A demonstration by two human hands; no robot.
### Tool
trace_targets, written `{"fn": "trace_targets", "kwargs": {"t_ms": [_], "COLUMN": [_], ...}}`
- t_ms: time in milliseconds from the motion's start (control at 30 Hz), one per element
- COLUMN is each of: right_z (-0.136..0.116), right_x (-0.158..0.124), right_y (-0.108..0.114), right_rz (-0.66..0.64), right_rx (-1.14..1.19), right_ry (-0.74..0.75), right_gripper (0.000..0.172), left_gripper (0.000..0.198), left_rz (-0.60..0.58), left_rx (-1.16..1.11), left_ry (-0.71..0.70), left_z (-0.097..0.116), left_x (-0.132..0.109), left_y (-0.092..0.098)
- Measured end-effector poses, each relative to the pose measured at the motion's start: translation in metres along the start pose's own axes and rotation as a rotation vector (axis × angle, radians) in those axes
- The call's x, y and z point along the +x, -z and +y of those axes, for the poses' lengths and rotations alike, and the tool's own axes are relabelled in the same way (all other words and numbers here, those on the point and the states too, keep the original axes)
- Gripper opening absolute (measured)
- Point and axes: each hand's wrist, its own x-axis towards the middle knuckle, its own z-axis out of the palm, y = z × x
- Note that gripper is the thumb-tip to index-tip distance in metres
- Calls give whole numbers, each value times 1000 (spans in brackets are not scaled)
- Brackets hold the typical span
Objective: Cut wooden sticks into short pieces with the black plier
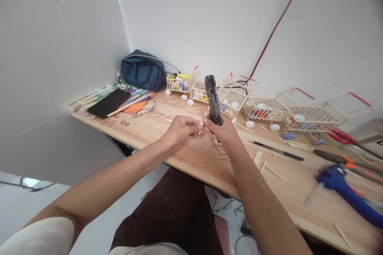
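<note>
My left hand (184, 126) is closed in a pinch on a short thin wooden stick (200, 128) above the table. Right beside it, the fingertips of my right hand (220, 129) come close to the same stick; whether they touch it I cannot tell. Gripped in my right hand, a dark grey metal hand tool (213, 101) stands nearly upright, its lower end hidden by the palm. A small lattice of glued sticks (220, 152) lies under my right wrist, partly covered.
Several small stick-built carts (266, 109) with bottle-cap wheels line the wall. On the right lie a pen (277, 150), pliers (344, 159) and a blue glue gun (344, 187). A phone (109, 102) and a blue pouch (143, 71) are at left. Cut sticks (189, 110) are scattered about.
</note>
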Motion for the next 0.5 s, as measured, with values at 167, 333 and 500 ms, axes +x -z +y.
{"fn": "trace_targets", "kwargs": {"t_ms": [167, 333, 500], "right_z": [4, 10, 12], "right_x": [1, 3, 4], "right_y": [0, 2, 5], "right_rz": [39, 74, 87], "right_rx": [-39, 2, 167], "right_ry": [-5, -56, -144], "right_gripper": [29, 31, 34], "left_gripper": [10, 20, 37], "left_rz": [23, -65, -228], "left_rx": [62, 27, -23], "left_ry": [3, 23, 13], "left_z": [0, -2, -4], "left_x": [6, 8, -1], "left_y": [-2, 2, 9]}}
